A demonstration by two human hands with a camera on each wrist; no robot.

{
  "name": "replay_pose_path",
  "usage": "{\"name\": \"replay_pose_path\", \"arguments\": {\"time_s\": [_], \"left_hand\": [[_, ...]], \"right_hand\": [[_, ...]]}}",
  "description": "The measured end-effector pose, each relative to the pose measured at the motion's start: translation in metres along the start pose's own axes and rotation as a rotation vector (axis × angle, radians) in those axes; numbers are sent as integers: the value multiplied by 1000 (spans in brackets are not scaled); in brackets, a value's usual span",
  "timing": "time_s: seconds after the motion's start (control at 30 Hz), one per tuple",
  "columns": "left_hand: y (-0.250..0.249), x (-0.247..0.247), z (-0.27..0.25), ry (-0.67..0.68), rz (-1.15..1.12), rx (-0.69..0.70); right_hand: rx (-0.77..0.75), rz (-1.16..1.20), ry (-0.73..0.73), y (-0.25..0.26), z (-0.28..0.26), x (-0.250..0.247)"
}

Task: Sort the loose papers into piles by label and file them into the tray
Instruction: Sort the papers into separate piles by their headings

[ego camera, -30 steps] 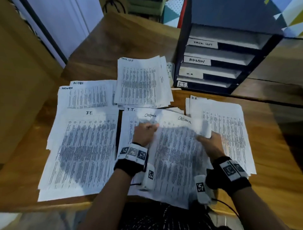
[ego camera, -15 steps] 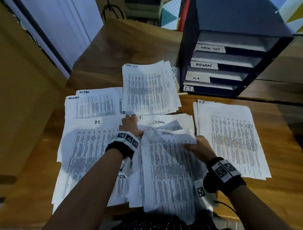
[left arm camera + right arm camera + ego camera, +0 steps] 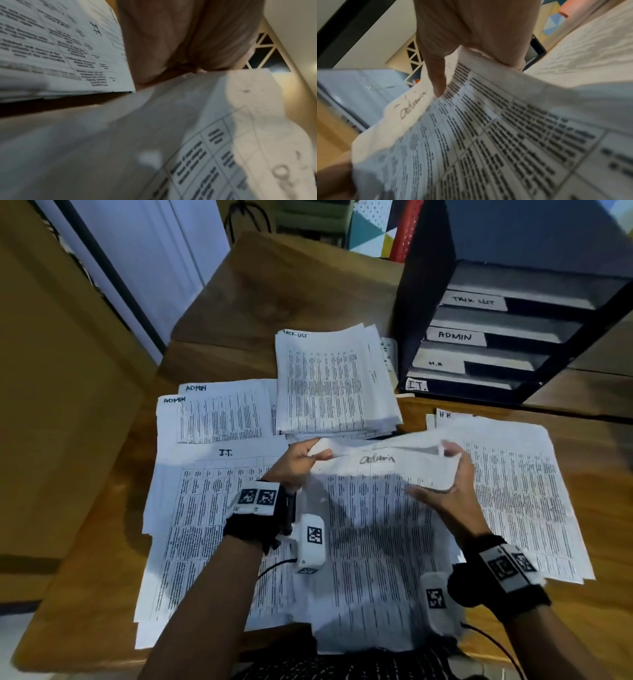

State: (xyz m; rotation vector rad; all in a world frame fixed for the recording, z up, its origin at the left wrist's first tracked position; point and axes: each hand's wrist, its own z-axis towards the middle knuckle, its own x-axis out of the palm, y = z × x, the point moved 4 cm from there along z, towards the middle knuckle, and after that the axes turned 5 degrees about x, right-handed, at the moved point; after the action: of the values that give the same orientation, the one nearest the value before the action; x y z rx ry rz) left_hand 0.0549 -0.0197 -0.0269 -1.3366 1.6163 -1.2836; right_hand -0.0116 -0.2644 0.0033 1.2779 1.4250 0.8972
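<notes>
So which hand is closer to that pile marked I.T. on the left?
Left. The left hand hovers over the I.T. pile's right edge, pinching the Admin sheet. The right hand holds that sheet's other corner, farther right, near the H.R. pile.

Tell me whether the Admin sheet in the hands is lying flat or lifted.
Lifted. The left hand and right hand grip the Admin sheet at its top corners, and its top edge curls up off the papers beneath.
</notes>
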Motion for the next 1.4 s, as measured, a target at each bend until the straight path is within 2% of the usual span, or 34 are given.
{"name": "replay_pose_path", "arguments": {"time_s": [0.07, 0.13, 0.2, 0.27, 0.33, 0.4, 0.47, 0.53, 0.6, 0.63, 0.7, 0.77, 0.87, 0.97, 1.1, 1.2, 1.27, 1.3, 1.4], "left_hand": [[1, 2, -6, -7, -91, -30], [15, -1, -9, -51, -173, -81], [25, 4, -18, -5, -241, -175], [26, 13, -26, 62, -243, -218], [9, 31, -38, 162, -55, -104], [-18, 46, -43, 100, 131, 46], [-61, 45, -38, -102, 131, 188], [-107, 41, -34, -246, 70, 383], [-143, 36, -36, -264, 38, 533], [-150, 32, -36, -260, 29, 562], [-155, 26, -38, -201, 5, 564], [-138, 16, -35, -153, 39, 507], [-99, 3, -31, -132, 231, 334], [-71, -19, -23, -145, 396, 208], [-56, -71, -11, -193, 545, 119], [-31, -120, -2, -159, 1026, -177], [-19, -142, -4, -97, 1298, -310], [-14, -148, -7, -70, 1370, -338], [-4, -155, -17, -78, 1411, -283]], "right_hand": [[41, 130, -2, -5, -3, 1], [65, 40, 25, -4, -11, 3], [81, -61, 53, -7, -21, 7], [112, -25, -46, -11, -23, 2], [114, 111, -167, -13, -18, -12], [41, 155, -265, 7, -15, -21], [-82, 155, -336, 47, -14, -24], [-252, 174, -324, 96, -16, -21], [-393, 251, -290, 129, -17, -17], [-425, 274, -284, 134, -15, -16], [-397, 256, -298, 130, -11, -11], [-317, 201, -283, 112, -8, -3], [-162, 104, -179, 73, -5, 11], [-65, -13, -185, 49, -2, 24], [-86, -38, -238, 57, 22, 30], [-127, -5, -321, 83, 44, 39], [-139, 46, -318, 102, 56, 53], [-142, 58, -314, 110, 62, 61], [-125, 22, -301, 121, 81, 85]]}}
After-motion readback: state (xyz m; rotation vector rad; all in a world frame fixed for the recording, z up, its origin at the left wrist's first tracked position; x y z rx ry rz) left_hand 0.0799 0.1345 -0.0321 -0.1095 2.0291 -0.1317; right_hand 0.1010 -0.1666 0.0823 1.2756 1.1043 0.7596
